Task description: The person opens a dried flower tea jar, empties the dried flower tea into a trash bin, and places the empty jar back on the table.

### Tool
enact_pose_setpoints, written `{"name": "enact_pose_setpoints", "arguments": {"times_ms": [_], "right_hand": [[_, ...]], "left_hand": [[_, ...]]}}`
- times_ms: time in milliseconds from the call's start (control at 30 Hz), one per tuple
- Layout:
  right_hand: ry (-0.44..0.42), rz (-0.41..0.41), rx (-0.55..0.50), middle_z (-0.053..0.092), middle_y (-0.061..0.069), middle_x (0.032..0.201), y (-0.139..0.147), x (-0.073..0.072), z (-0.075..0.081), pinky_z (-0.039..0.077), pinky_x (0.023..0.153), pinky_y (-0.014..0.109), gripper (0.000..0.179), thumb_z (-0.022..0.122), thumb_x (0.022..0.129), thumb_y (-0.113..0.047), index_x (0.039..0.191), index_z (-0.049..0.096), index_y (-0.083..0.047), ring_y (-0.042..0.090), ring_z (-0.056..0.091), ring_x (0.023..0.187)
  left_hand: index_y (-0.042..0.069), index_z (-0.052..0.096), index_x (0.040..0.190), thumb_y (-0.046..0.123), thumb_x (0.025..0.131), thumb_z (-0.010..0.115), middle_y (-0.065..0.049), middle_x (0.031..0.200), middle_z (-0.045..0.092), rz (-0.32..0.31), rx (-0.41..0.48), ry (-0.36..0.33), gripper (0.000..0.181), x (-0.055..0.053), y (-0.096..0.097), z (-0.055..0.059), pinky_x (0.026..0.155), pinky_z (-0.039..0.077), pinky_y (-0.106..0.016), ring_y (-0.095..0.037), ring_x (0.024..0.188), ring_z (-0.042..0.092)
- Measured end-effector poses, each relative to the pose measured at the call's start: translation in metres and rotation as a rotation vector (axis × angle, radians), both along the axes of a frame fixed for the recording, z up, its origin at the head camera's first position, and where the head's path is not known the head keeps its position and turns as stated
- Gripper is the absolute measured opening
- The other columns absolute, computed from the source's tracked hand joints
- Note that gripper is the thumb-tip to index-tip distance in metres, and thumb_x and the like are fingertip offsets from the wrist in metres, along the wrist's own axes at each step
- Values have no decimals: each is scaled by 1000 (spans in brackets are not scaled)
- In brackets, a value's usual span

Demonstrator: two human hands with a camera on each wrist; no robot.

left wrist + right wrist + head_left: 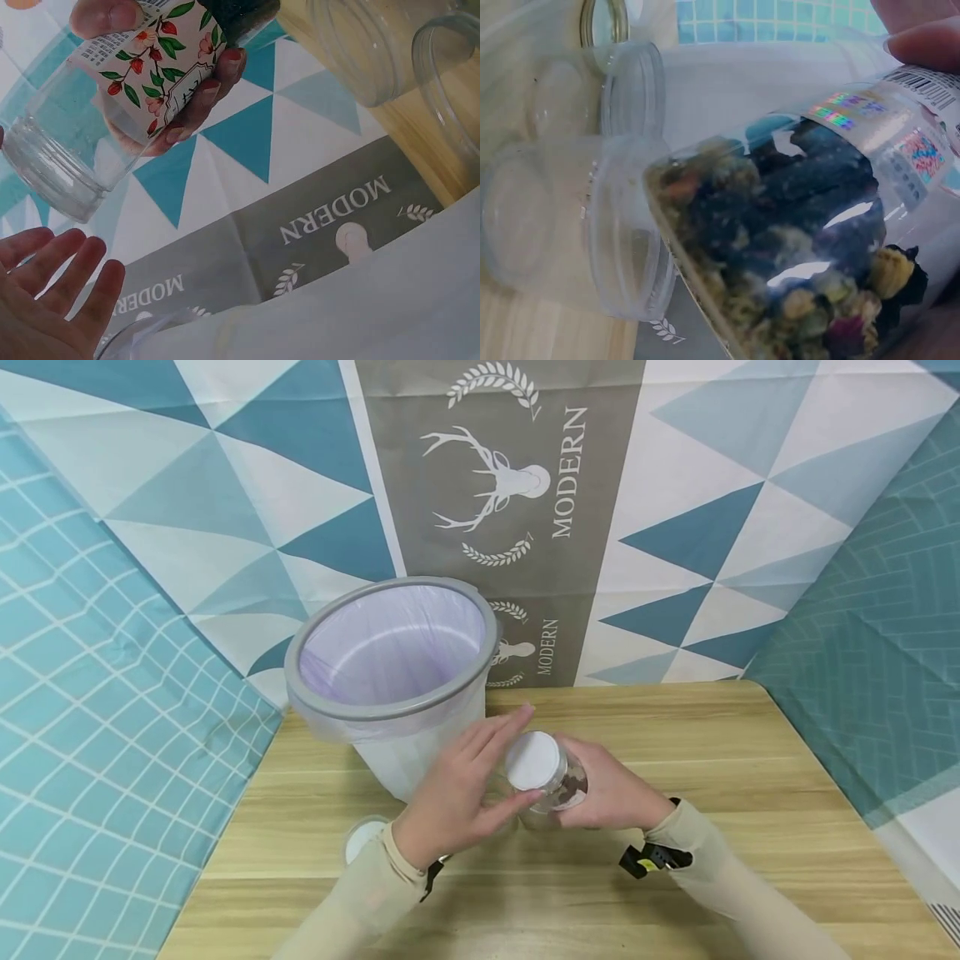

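Gripping a tilted jar (573, 781) beside the lined bin (401, 764)

From my remote seat I see the right hand (607, 785) curled round the jar's body, over its floral label (165, 67), above the table (712, 735). The left hand (465, 789) is spread, fingers fairly straight, next to the white disc (534, 760) at the jar's top; I cannot tell whether it touches. Nor can I tell if the disc is a seated lid, since the neck looks see-through in the left wrist view.

That doubt is my main worry: with a loose top, more tilt could spill the dried flowers (810, 285) near the base. A one-handed hold on smooth walls could also slip. One see-through container (532, 225) and another (634, 90) stand near the jar, so a careless lowering could knock them.

Leftward I have little room: the bin's rim is close behind the left hand, and a round white-faced piece (363, 839) lies by the left sleeve (367, 893). My widest room is between the right hand and the table's right edge.
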State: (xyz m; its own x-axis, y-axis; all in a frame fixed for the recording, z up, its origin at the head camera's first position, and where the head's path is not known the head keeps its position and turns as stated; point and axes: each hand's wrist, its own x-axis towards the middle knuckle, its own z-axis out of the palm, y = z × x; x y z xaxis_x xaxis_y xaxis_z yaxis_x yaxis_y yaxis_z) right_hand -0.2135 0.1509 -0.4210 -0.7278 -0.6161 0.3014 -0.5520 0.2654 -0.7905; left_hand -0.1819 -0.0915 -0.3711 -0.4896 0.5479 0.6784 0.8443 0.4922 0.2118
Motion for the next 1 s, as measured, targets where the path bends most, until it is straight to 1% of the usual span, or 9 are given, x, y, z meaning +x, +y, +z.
{"name": "enact_pose_setpoints", "arguments": {"times_ms": [167,233,367,500,567,667,800,900,1000], "right_hand": [[-1,15,10,69,-6,111,-2,2,-4,59,83,36,75,79,60,4,127,59,-23,13,64,95],[0,29,7,69,-6,112,-2,2,-4,59,83,36,76,79,61,4,129,59,-23,13,64,94],[1,56,-2,68,-4,116,-4,2,-6,59,84,35,82,78,62,5,136,56,-24,14,64,97],[1,53,6,67,-4,120,-5,2,-7,59,85,35,87,79,63,5,141,54,-25,14,64,100],[2,49,15,67,-5,120,-5,2,-8,59,86,35,88,79,63,4,141,54,-25,14,64,101],[-7,49,19,67,-5,119,-6,2,-9,59,87,36,87,80,63,4,141,54,-24,14,64,101],[-11,55,25,68,-4,118,-5,4,-12,59,88,35,86,81,62,2,139,55,-23,14,64,101],[-3,57,26,68,-3,118,-5,5,-12,59,89,34,85,81,61,1,139,55,-22,13,64,101],[-1,46,27,68,-4,118,-6,7,-11,59,89,33,85,81,61,0,139,55,-23,13,64,100]], "left_hand": [[7,41,157,42,97,70,-8,143,62,-17,-50,-17,76,1,3,-5,110,50,-36,-23,130,60],[7,41,157,42,100,67,-8,142,61,-31,-70,-20,72,2,3,-7,108,52,-34,-22,128,61],[4,43,155,43,106,56,-10,139,59,-48,-105,-1,65,2,3,-9,103,54,-32,-21,124,59],[1,44,153,48,109,41,-14,136,57,-26,-149,38,64,4,4,-10,101,54,-33,-23,120,58],[0,44,151,50,109,36,-16,134,57,-9,-168,52,66,4,5,-11,100,55,-34,-24,119,58],[-2,45,149,52,109,34,-16,131,57,13,-182,62,67,5,6,-13,99,55,-34,-25,117,59],[-1,47,146,54,109,33,-16,127,58,29,-181,55,68,8,7,-17,96,56,-34,-25,113,59],[-1,48,145,55,108,32,-15,125,58,35,-168,58,68,10,9,-18,93,56,-32,-24,110,60],[-2,48,144,54,109,31,-15,124,57,39,-142,76,68,11,11,-19,93,56,-32,-25,109,60]]}}
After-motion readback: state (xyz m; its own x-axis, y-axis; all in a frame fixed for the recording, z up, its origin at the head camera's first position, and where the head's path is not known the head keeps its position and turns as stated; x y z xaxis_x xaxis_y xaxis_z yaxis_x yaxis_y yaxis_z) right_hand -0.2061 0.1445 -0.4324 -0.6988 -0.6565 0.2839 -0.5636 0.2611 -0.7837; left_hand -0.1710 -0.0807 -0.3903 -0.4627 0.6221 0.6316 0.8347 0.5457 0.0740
